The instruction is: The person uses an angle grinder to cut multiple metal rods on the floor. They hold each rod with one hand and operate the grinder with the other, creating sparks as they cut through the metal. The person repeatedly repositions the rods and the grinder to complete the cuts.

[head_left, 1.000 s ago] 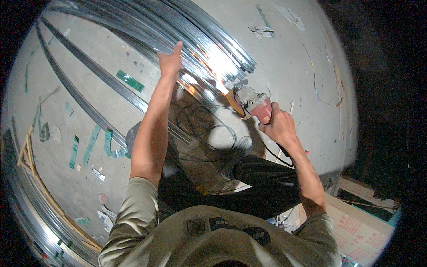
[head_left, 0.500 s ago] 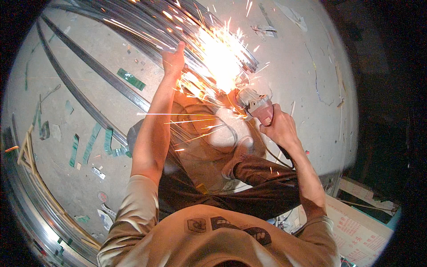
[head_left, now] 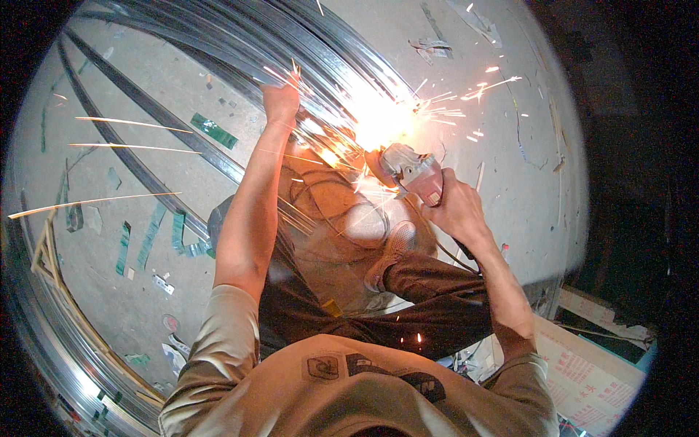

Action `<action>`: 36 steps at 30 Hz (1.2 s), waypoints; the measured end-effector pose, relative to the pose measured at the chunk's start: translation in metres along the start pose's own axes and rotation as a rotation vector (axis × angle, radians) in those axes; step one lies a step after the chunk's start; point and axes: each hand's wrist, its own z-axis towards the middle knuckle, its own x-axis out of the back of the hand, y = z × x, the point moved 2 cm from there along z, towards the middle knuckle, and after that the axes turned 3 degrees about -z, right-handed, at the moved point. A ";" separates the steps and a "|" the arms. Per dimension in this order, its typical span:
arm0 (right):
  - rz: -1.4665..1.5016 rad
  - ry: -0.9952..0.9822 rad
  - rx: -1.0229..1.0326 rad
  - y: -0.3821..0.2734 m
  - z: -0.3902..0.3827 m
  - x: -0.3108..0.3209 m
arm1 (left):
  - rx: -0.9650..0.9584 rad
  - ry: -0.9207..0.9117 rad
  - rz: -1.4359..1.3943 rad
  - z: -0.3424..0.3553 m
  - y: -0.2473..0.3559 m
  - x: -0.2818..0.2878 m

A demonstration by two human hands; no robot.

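1. For control, presumably, the grinder point(head_left: 416, 173) is held by the right hand point(head_left: 459, 210) near the ends of metal strips point(head_left: 291, 36) on the floor point(head_left: 502, 182).
2. These are seemingly steadied by the left hand point(head_left: 281, 102); its closure cannot be told.

metal bars point(head_left: 320, 44) run past the far edge, right ends lost in white glare point(head_left: 386, 120); fingers of my left hand point(head_left: 281, 103) are mostly hidden.

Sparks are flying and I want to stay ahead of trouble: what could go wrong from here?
The bare left hand could get burned: sparks streak beside it. The grinder might kick, since only the right hand holds it. Stray sparks could scorch the trousers, where glowing specks show.
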 end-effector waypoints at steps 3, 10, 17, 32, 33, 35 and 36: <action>-0.006 -0.004 0.010 -0.002 0.000 0.001 | 0.275 0.049 -0.036 0.003 -0.012 0.002; -0.013 0.000 0.022 -0.003 0.000 0.001 | 0.207 0.079 -0.020 -0.008 0.000 -0.006; 0.002 -0.027 0.018 -0.005 0.000 0.003 | 0.188 0.078 0.015 -0.009 0.000 -0.005; -0.032 -0.007 0.065 -0.010 -0.002 0.006 | 0.137 0.093 0.160 -0.030 0.028 -0.012; -0.025 -0.027 0.058 -0.010 -0.002 0.006 | 0.111 0.099 0.195 -0.030 0.029 -0.012; -0.010 -0.041 0.058 -0.009 -0.002 0.005 | 0.210 0.113 0.174 -0.031 0.029 -0.012; -0.015 -0.042 0.050 -0.008 -0.002 0.005 | 0.259 0.113 0.170 -0.031 0.028 -0.012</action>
